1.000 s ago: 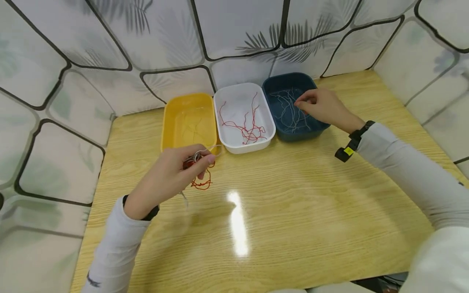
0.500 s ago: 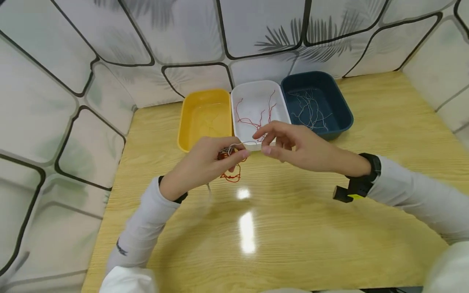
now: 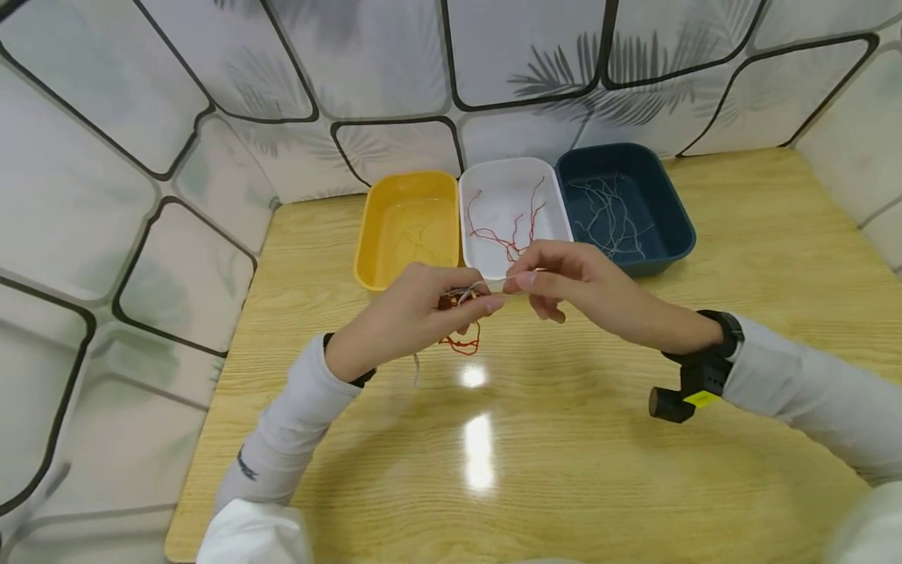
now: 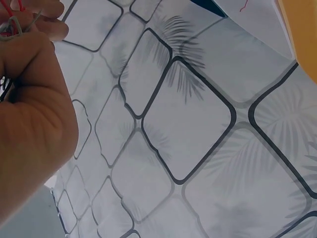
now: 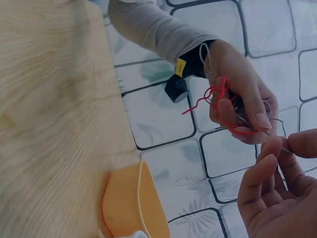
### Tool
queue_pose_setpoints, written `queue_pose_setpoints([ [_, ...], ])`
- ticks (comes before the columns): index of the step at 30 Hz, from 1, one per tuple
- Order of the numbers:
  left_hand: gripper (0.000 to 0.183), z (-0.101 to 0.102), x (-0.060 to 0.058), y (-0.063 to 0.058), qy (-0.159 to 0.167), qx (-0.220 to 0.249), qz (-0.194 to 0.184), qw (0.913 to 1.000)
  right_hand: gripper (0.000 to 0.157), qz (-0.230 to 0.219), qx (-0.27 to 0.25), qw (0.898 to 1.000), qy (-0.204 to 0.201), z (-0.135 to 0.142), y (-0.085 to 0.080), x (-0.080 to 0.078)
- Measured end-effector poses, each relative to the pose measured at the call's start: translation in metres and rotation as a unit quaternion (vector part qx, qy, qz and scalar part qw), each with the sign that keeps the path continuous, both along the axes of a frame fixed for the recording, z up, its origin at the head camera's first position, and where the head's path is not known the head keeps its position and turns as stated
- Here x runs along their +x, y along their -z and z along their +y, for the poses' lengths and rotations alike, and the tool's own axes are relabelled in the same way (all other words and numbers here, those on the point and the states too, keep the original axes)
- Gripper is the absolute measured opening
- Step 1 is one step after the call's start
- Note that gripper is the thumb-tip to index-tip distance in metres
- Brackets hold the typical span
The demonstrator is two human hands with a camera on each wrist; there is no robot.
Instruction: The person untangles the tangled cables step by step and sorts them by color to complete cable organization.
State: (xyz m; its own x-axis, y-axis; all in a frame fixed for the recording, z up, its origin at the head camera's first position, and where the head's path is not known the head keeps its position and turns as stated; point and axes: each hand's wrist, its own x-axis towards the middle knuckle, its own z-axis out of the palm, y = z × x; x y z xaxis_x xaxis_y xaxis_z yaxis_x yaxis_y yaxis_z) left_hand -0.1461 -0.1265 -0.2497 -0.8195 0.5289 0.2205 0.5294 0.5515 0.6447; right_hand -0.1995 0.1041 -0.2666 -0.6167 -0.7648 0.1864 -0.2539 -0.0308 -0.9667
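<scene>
My left hand (image 3: 430, 313) grips a tangled bunch of red and grey threads above the table, in front of the yellow and white bins. Red thread (image 5: 223, 99) loops out of that fist in the right wrist view, and a grey end dangles below it in the head view. Close beside it, my right hand (image 3: 578, 282) pinches a thin grey thread (image 5: 286, 149) between thumb and index finger. This strand runs across to the left fingertips. The left wrist view shows the left hand (image 4: 34, 64) only at its upper left corner.
Along the wall stand a yellow bin (image 3: 369, 235) with faint pale threads, a white bin (image 3: 493, 176) with red threads, and a dark blue bin (image 3: 676, 211) with grey threads. The wooden table (image 3: 564, 439) spreads out in front, bounded by patterned padded walls (image 3: 395, 70).
My right hand has left the dark blue bin and come left to the left hand, where its thumb and finger have taken hold of a grey thread. The head view has shifted slightly.
</scene>
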Motion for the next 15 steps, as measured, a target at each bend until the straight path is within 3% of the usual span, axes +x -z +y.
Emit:
queue_pose_setpoints([
  [4, 0.021, -0.001, 0.000, 0.003, 0.008, 0.005, -0.001, 1.0000, 0.017, -0.073, -0.045, 0.996, -0.010, 0.005, 0.000, 0.000],
  [8, 0.021, -0.003, 0.002, 0.006, 0.011, 0.011, -0.013, 0.9998, 0.015, -0.115, -0.089, 0.989, -0.025, 0.008, 0.001, -0.001],
  [15, 0.022, -0.008, 0.007, 0.009, 0.006, 0.008, -0.022, 0.9997, 0.012, -0.120, -0.139, 0.983, 0.004, 0.015, -0.001, -0.003],
])
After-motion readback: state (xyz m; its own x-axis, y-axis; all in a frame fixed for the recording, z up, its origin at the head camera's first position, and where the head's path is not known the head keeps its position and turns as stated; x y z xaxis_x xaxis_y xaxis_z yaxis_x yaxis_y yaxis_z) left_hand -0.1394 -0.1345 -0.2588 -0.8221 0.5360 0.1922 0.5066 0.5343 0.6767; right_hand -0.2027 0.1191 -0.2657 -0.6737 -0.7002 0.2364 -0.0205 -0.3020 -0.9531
